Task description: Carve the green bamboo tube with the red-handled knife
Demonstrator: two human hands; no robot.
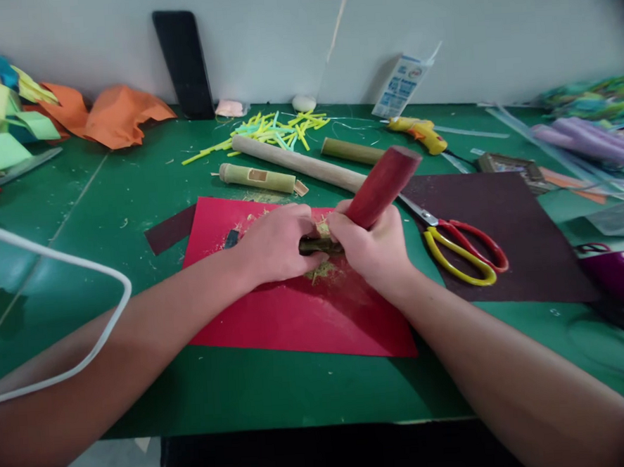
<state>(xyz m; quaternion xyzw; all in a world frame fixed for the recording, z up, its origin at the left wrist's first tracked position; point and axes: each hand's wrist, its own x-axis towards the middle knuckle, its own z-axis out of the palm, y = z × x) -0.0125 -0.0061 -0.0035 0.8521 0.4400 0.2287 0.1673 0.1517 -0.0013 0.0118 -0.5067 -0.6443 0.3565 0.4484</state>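
My right hand (pixel 379 247) is closed round the thick red wooden handle (pixel 386 185) of a tool, its end tilted up to the right. Its working end is hidden by the fingers. My left hand (pixel 281 246) is closed on a dark greenish bamboo piece (pixel 318 245), whose far end meets my right fingers. Pale shavings (pixel 322 271) lie under and about the hands on a red sheet (pixel 370 321). A small dark block (pixel 231 238) sits beside my left wrist.
Behind the hands lie a notched bamboo tube (pixel 258 178), a wooden rod (pixel 297 162) and another bamboo piece (pixel 352 151). Scissors (pixel 464 249) rest on a dark sheet (pixel 524 249) at right. A yellow glue gun (pixel 419 134) and a leaning phone (pixel 184 65) are farther back. A white cable (pixel 120 294) loops over my left forearm.
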